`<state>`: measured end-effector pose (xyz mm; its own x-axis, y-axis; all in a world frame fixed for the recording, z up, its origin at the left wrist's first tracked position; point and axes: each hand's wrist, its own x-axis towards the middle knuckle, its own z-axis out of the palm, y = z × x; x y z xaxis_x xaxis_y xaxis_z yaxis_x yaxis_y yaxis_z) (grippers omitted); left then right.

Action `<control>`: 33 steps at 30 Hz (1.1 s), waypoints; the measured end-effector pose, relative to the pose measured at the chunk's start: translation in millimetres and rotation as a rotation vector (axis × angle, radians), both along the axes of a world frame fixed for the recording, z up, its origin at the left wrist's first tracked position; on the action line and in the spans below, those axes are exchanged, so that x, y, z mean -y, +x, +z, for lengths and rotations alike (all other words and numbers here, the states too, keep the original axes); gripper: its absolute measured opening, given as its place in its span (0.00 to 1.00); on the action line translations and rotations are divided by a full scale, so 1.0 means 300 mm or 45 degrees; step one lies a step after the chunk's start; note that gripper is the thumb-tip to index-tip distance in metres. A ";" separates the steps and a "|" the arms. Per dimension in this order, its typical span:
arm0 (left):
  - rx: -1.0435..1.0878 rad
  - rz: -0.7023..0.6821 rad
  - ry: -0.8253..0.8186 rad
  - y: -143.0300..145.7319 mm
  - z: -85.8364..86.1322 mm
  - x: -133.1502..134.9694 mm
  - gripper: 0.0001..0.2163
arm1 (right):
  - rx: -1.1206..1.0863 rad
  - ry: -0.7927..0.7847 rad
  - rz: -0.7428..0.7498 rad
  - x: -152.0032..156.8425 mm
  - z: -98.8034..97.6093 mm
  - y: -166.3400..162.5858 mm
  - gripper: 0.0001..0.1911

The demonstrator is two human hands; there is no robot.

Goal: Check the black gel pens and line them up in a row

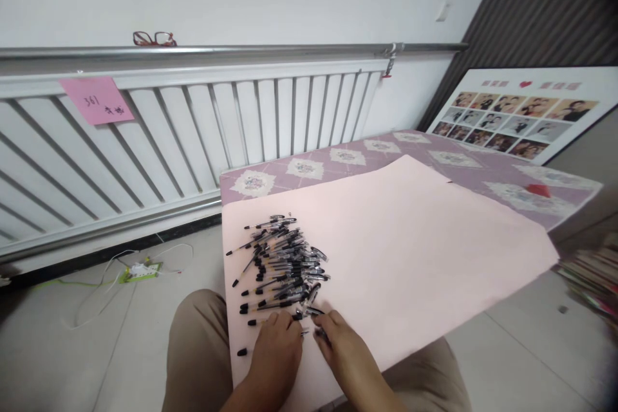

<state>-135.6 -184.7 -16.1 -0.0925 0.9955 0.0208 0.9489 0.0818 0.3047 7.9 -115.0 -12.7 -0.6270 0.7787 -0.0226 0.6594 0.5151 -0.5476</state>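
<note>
Several clear-barrelled gel pens with black ends (284, 264) lie in a loose pile on the left part of a pale pink sheet (410, 257). At the near edge of the pile my left hand (279, 346) is closed around a pen, whose pointed tip (304, 333) shows beside the fingers. Another black pen end (243, 352) pokes out to the left of that hand. My right hand (345, 344) is just to the right, its thumb and fingers pinched on a small dark pen cap (321, 333), partly hidden by the fingers.
A purple patterned cloth (347, 156) covers the table under the sheet. Behind it runs a white radiator (270, 116) with a pink note (96, 101); glasses (154, 38) rest on the pipe. A photo board (512, 112) leans at right. A power strip (140, 272) lies on the floor.
</note>
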 end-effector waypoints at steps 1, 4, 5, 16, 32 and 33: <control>0.001 0.005 0.014 0.000 0.000 -0.001 0.07 | -0.019 -0.006 -0.004 -0.001 -0.003 0.005 0.13; 0.009 -0.004 0.025 -0.001 0.005 -0.001 0.07 | -0.076 -0.015 -0.032 -0.002 -0.009 0.026 0.13; 0.011 -0.011 0.021 -0.001 0.008 0.000 0.07 | -0.087 -0.012 -0.047 -0.003 -0.011 0.031 0.13; 0.040 -0.002 0.020 -0.008 0.015 0.013 0.06 | -0.020 0.092 -0.037 -0.012 0.001 0.002 0.14; -0.100 -0.035 0.006 0.013 -0.034 -0.027 0.06 | 0.134 0.205 -0.059 0.003 0.025 0.016 0.07; -0.101 -0.029 0.016 0.015 -0.038 -0.028 0.06 | 0.136 0.217 -0.063 0.004 0.028 0.017 0.06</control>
<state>-131.2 -176.3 -27.4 -0.0670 0.9970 0.0397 0.9717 0.0561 0.2293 13.1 -116.2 -4.3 -0.5891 0.8066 0.0477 0.7359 0.5600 -0.3807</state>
